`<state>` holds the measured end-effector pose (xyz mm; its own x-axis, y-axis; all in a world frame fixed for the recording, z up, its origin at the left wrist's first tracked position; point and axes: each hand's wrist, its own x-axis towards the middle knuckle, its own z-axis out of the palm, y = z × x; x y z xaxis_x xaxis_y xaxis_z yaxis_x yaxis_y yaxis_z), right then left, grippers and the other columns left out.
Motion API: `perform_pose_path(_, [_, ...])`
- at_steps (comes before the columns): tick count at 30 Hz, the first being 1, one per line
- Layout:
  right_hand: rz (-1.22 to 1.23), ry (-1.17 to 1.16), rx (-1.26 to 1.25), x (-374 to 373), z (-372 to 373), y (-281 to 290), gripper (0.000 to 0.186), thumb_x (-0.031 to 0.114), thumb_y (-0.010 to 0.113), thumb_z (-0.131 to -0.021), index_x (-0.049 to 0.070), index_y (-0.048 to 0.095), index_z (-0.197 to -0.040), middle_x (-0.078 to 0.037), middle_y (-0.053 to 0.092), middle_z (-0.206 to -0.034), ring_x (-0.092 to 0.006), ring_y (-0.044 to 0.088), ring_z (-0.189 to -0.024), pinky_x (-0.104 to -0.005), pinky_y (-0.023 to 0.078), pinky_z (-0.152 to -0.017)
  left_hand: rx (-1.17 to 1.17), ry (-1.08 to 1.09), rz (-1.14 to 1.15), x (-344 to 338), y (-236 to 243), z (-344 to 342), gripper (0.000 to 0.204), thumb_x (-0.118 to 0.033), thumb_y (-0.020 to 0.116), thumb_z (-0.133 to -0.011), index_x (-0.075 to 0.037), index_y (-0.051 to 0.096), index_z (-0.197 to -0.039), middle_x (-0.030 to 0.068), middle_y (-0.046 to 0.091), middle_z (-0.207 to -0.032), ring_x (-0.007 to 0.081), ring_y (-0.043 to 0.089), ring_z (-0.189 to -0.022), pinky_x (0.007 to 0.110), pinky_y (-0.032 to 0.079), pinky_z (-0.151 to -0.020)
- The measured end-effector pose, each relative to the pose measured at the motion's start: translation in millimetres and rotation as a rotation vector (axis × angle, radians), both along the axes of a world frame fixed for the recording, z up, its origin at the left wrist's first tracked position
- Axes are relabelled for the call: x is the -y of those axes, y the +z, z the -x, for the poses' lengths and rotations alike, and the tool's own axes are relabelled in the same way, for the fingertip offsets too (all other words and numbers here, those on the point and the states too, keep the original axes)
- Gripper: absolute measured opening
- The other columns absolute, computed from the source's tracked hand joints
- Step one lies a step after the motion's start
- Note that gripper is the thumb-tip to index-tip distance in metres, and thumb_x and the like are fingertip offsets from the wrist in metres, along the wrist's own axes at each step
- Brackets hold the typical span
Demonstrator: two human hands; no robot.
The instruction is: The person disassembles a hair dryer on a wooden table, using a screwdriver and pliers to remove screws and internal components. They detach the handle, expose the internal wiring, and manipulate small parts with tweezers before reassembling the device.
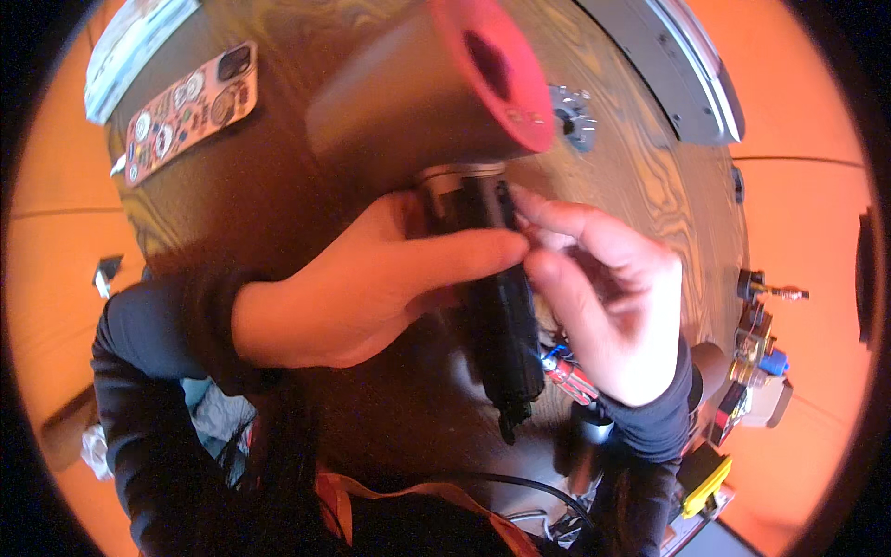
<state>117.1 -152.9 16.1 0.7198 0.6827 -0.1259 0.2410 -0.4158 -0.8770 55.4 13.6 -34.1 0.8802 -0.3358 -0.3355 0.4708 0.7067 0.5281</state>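
A hair dryer (390,111) with a grey barrel and a pink-red rim is held up over the wooden table, its head tilted up. Its handle looks stripped of its cover, with a black inner body (506,334) showing. My left hand (334,297) is wrapped round the upper handle, thumb across the front. My right hand (617,297) is at the handle's right side, just below the head, with thumb and fingers pinched close together. Whatever lies between those fingertips is hidden. Black bits stick out at the handle's lower end.
A phone in a pink stickered case (190,116) and a white soft pack (130,65) lie far left on the table (640,176). A small clear piece (575,119) sits behind the dryer. A silver-edged device (696,74) stands far right. A red cylindrical thing (571,381) is by my right wrist.
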Motion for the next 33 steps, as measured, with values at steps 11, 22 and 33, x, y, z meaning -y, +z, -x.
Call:
perform_pose_path(11, [-0.666,-0.071,-0.981,-1.6,-9.8,-19.2,0.041,0.022,0.034,-0.094,-0.009,0.041,-0.120,-0.015,0.057,-0.095,-0.0235,0.059,-0.082,-0.0299,0.047,-0.070,0.298,-0.104,0.440,-4.2,-10.0,-13.6,0.056,-0.016,0.056,-0.078,-0.007,0.032,-0.128,0.0097,0.051,-0.093,0.0170,0.051,-0.085,0.038,0.041,-0.088])
perform_pose_path(22, [-0.463,0.046,-0.809,2.1,-9.4,-19.7,0.022,0.004,0.042,-0.090,-0.006,0.052,-0.107,-0.009,0.060,-0.077,-0.0134,0.057,-0.056,-0.0220,0.047,-0.054,0.299,-0.342,0.457,-9.9,-10.5,-22.2,0.079,-0.012,0.051,-0.078,-0.011,0.004,-0.141,0.0213,0.053,-0.104,0.0258,0.057,-0.090,0.039,0.045,-0.086])
perform_pose_path(33, [-0.410,-0.122,-0.617,10.9,-18.0,-21.3,0.013,0.000,0.049,-0.084,-0.005,0.059,-0.090,-0.006,0.058,-0.071,-0.0076,0.053,-0.054,-0.0206,0.044,-0.052,0.208,-0.359,0.224,-7.7,-4.9,-19.7,0.058,-0.006,0.053,-0.082,-0.007,0.029,-0.134,0.0174,0.055,-0.113,0.0277,0.054,-0.105,0.040,0.042,-0.092])
